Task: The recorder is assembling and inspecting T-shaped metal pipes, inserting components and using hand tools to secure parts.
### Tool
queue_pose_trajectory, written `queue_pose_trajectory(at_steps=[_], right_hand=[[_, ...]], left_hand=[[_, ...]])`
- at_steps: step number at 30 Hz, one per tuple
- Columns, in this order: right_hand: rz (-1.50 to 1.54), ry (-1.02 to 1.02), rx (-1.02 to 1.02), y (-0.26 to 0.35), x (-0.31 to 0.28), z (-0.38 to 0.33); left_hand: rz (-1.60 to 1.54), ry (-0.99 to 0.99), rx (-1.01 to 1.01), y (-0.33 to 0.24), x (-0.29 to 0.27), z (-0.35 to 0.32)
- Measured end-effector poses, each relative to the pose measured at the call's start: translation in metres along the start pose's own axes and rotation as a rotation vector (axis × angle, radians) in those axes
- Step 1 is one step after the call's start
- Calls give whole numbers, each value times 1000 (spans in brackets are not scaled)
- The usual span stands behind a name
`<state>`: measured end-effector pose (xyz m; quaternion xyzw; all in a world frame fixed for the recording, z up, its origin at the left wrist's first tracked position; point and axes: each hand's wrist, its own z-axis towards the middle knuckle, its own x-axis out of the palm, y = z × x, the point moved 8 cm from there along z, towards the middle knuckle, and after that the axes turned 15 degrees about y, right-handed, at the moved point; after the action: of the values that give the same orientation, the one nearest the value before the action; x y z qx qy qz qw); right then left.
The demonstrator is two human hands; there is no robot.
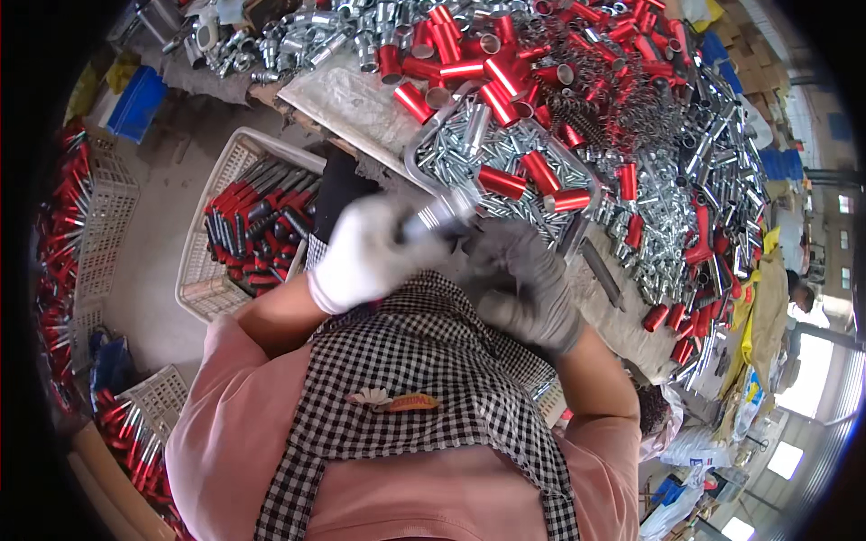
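By the near edge of the metal tray point(410, 157), held in the curled fingers of the white-gloved left hand point(363, 254): silver cylinder point(435, 216), blurred, pointing toward the grey-gloved right hand point(537, 293), half-curled and blurred, contents impossible to tell. Inside the tray, screws point(445, 160) and red tubes point(501, 182); left of it, pale crate point(213, 187) of red-and-black parts point(262, 212), partly hidden by the left forearm point(284, 314).

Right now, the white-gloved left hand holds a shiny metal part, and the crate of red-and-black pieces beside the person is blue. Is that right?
Not quite: the head view shows that the crate of red-and-black pieces is off-white, not blue. The white-gloved left hand does hold a shiny metal part, as you said.
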<state>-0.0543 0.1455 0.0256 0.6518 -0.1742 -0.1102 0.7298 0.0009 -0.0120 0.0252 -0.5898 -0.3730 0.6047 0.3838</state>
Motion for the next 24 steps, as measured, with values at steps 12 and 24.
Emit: queue_pose_trajectory(at_steps=[12,24], right_hand=[[388,-276,651,-122,-38,-100],[643,-633,683,-317,-88,-175]], left_hand=[[-1938,-79,-837,183,209,14],[-1646,365,-734,258,362,58]])
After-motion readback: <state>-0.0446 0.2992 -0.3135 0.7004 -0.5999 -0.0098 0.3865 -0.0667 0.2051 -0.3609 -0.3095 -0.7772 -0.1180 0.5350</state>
